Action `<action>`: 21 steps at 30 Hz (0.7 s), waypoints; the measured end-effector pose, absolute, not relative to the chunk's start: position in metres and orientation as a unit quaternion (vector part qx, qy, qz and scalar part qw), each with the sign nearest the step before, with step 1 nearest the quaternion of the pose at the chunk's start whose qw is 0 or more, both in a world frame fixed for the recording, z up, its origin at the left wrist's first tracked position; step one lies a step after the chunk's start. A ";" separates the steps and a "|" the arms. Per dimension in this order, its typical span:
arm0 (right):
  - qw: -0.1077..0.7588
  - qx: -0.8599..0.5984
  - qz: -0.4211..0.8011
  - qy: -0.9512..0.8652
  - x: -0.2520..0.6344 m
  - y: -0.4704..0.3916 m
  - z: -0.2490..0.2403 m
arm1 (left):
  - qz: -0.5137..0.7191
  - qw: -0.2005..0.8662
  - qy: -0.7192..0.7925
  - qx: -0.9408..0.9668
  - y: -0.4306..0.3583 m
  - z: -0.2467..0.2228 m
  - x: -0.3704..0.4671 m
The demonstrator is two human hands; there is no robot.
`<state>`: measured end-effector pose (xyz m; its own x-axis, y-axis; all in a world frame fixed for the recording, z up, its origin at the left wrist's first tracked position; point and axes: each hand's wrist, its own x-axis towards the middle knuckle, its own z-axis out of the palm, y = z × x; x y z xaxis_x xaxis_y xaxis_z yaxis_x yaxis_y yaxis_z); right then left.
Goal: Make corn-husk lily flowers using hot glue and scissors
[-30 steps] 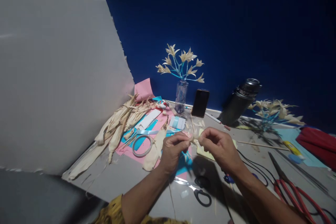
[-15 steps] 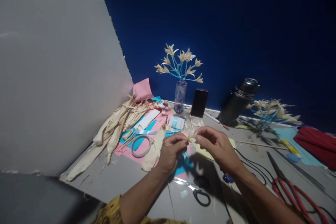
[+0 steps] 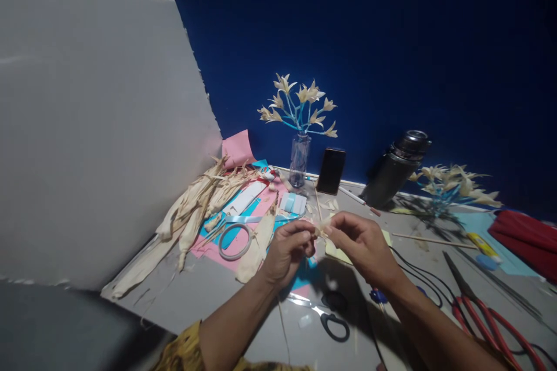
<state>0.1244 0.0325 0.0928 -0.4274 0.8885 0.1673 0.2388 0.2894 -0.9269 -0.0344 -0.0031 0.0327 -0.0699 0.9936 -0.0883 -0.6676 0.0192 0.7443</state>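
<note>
Between my two hands is a small cream flower of dried husk petals (image 3: 321, 228). My left hand (image 3: 290, 248) pinches it from the left, fingers curled in. From the other side, the thumb and fingertips of my right hand (image 3: 357, 239) close on the petals. Fingertips hide much of the flower. Black-handled scissors (image 3: 334, 327) lie below my hands. Just left of them rest a roll of tape (image 3: 235, 242) and a pale husk piece (image 3: 255, 249). Behind stands a glass bottle (image 3: 299, 162) holding finished husk flowers (image 3: 304, 93) on blue stems.
Dried corn husks (image 3: 191, 223) are heaped at left over pink and blue paper. A phone (image 3: 331, 171) and a dark flask (image 3: 395, 168) stand against the blue wall. At right are more flowers (image 3: 456, 185), a red cloth (image 3: 524, 243) and large red-handled shears (image 3: 483, 313).
The fingers of both hands have shifted slightly around the flower, and its petals look more gathered between the fingertips. The left fingers have curled differently. Other things stay put.
</note>
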 end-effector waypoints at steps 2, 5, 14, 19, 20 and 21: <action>0.361 -0.387 0.455 -0.716 0.125 0.033 0.092 | 0.658 0.619 0.336 0.266 -0.003 0.033 -0.036; 0.355 -0.380 0.463 -0.717 0.125 0.034 0.091 | 0.670 0.559 0.367 0.320 -0.002 0.032 -0.037; 0.378 -0.400 0.432 -0.715 0.121 0.032 0.090 | 0.696 0.562 0.345 0.285 -0.001 0.030 -0.032; 0.390 -0.397 0.417 -0.719 0.122 0.033 0.087 | 0.689 0.585 0.337 0.263 -0.003 0.035 -0.031; 0.390 -0.393 0.414 -0.722 0.122 0.033 0.087 | 0.683 0.593 0.337 0.260 -0.003 0.036 -0.032; 0.387 -0.389 0.412 -0.728 0.122 0.034 0.087 | 0.675 0.601 0.339 0.261 -0.003 0.036 -0.033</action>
<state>0.1220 0.0337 0.0869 -0.3989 0.8843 0.2426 0.2467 0.3583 -0.9004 -0.0332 -0.0028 0.0362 -0.1414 0.9884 -0.0549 -0.6351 -0.0480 0.7710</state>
